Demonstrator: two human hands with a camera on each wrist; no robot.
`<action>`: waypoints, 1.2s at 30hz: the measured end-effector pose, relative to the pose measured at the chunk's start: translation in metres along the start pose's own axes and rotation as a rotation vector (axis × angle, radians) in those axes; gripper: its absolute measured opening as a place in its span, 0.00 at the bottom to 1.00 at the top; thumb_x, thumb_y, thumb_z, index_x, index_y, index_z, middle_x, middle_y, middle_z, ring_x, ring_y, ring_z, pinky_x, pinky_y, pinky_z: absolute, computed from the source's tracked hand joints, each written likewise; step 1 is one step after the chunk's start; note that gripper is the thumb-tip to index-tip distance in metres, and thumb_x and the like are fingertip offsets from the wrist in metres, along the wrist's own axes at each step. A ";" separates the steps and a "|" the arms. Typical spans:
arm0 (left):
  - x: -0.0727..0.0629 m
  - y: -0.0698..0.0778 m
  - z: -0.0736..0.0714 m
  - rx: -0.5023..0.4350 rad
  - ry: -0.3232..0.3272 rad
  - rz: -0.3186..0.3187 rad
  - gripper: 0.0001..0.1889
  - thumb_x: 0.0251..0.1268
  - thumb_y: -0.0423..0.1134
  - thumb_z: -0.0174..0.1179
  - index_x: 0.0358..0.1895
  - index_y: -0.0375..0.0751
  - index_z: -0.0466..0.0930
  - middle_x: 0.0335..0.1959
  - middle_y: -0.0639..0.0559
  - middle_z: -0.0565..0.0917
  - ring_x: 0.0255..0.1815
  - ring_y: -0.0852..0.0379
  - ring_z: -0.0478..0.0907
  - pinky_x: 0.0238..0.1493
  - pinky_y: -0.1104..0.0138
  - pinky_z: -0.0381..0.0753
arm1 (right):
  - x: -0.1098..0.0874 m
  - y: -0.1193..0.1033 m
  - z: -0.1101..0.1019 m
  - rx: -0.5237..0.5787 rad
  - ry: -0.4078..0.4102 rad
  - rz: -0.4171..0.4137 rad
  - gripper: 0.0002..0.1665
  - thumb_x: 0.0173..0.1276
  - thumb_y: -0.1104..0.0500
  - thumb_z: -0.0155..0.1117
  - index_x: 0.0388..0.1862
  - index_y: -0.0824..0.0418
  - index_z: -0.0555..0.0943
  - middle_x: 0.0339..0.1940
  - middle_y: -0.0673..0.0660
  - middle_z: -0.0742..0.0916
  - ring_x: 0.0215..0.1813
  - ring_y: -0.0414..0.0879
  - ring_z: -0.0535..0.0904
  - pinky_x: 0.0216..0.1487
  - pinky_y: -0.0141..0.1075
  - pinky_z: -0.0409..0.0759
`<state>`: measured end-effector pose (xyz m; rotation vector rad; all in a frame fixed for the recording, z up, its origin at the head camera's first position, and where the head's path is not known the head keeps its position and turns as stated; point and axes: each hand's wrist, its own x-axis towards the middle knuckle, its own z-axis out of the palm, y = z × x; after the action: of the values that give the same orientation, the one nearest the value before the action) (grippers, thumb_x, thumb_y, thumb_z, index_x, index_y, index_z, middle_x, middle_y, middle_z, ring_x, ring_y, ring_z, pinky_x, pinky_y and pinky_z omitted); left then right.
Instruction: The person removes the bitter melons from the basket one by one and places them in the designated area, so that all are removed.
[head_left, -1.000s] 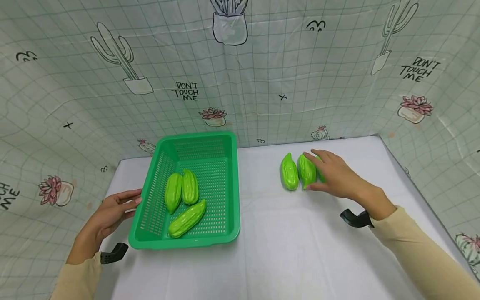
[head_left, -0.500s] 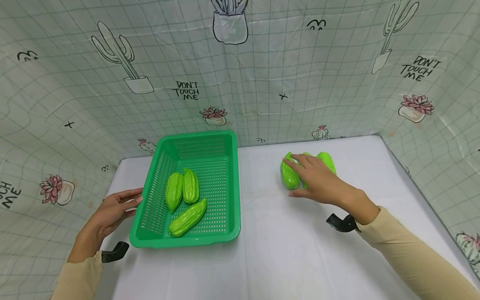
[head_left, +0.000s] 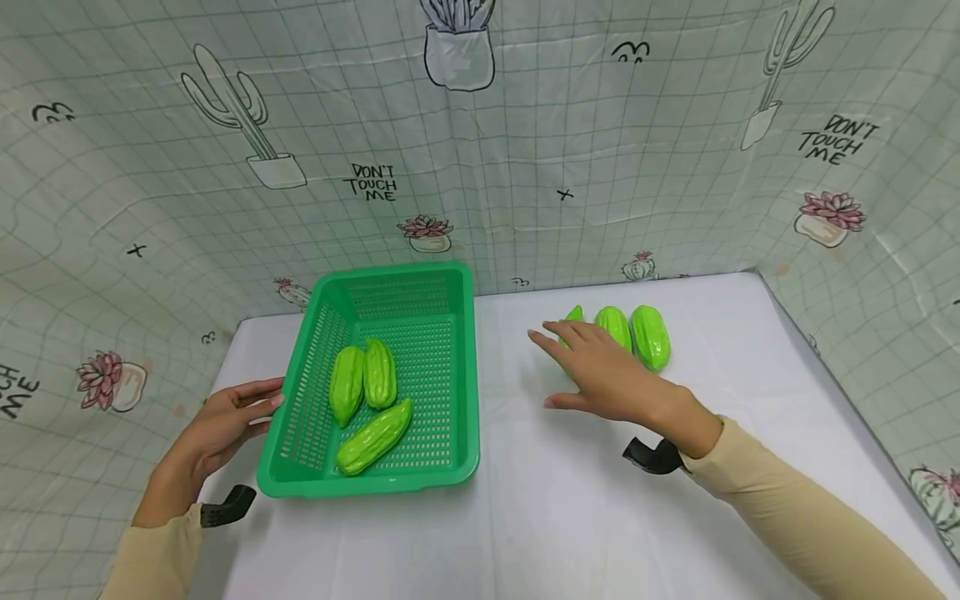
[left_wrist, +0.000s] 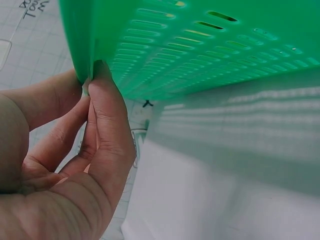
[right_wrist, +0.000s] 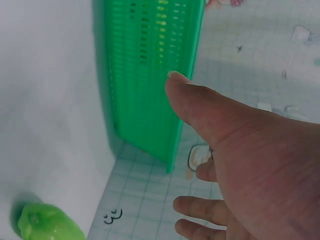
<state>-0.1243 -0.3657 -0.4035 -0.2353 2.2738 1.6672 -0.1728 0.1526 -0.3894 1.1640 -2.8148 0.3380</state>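
Note:
In the head view, a green plastic basket [head_left: 470, 375] stands on the left with three ridged green bitter melons inside: an upright left one [head_left: 347, 386], one beside it [head_left: 381, 373] and a slanted one [head_left: 375, 437]. My left hand [head_left: 223, 429] pinches the basket's left rim between thumb and fingers, as the left wrist view shows closely. To the right of the basket, my right hand [head_left: 607, 375] hovers with fingers spread, holding nothing. It partly covers the leftmost table melon [head_left: 575, 314] and the lower end of the middle melon [head_left: 613, 323]; the rightmost melon [head_left: 651, 337] is uncovered.
A white cloth [head_left: 540, 517] covers the table. Behind and at both sides hangs a pale grid-patterned curtain [head_left: 525, 150] with cactus drawings. Black camera mounts sit at the left wrist [head_left: 228, 506] and the right wrist [head_left: 652, 457].
My right hand has moved left across the three table melons, from the rightmost to past the leftmost, fingers spread throughout. The left hand and the basket have stayed in place.

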 end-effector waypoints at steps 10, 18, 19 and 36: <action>-0.001 0.000 0.000 -0.015 0.001 0.002 0.31 0.81 0.37 0.62 0.77 0.23 0.65 0.46 0.73 0.82 0.43 0.68 0.85 0.47 0.71 0.85 | 0.015 -0.022 0.003 -0.007 -0.043 -0.024 0.55 0.65 0.41 0.80 0.82 0.63 0.66 0.77 0.66 0.74 0.78 0.65 0.69 0.78 0.60 0.65; -0.001 0.000 0.000 -0.008 0.002 -0.004 0.32 0.81 0.38 0.61 0.77 0.21 0.64 0.46 0.73 0.81 0.43 0.68 0.85 0.47 0.71 0.85 | 0.029 -0.040 0.003 -0.016 -0.068 -0.055 0.55 0.67 0.39 0.78 0.83 0.62 0.66 0.79 0.65 0.73 0.79 0.63 0.67 0.79 0.58 0.64; -0.001 0.000 0.000 -0.008 0.002 -0.005 0.32 0.81 0.37 0.61 0.77 0.21 0.63 0.46 0.72 0.81 0.43 0.68 0.85 0.47 0.71 0.85 | 0.031 -0.043 0.002 -0.015 -0.074 -0.056 0.55 0.67 0.38 0.78 0.83 0.62 0.66 0.79 0.65 0.73 0.79 0.63 0.67 0.79 0.58 0.63; 0.001 -0.002 -0.001 -0.024 0.000 -0.002 0.30 0.82 0.37 0.60 0.77 0.23 0.65 0.46 0.71 0.82 0.43 0.68 0.84 0.47 0.71 0.85 | 0.065 -0.066 0.005 -0.017 -0.117 -0.109 0.56 0.67 0.37 0.76 0.83 0.61 0.65 0.78 0.64 0.74 0.79 0.62 0.67 0.80 0.55 0.63</action>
<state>-0.1248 -0.3669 -0.4053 -0.2429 2.2536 1.6945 -0.1723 0.0618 -0.3735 1.3697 -2.8305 0.2454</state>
